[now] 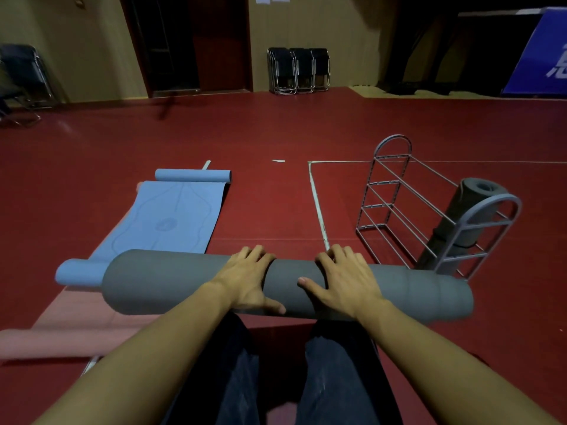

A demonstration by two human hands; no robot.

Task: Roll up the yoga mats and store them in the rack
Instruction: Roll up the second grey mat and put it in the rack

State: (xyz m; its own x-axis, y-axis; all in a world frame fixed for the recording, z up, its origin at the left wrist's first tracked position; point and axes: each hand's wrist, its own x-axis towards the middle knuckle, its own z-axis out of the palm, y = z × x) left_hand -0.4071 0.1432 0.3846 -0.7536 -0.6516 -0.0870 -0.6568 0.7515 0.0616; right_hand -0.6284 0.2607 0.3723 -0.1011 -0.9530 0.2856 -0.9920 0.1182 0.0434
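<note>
A dim hall with a dark red floor, tan walls and three folded chairs against the far wall. A person kneels with both palms flat on a fully rolled grey mat lying crosswise under them: the left hand and right hand press its top side by side, fingers spread and straight. Beyond the left hand lies one blue mat, half unrolled; nearer that wrist, one pink mat. Beyond the right hand stands one wire rack, a second grey roll propped in it.
</note>
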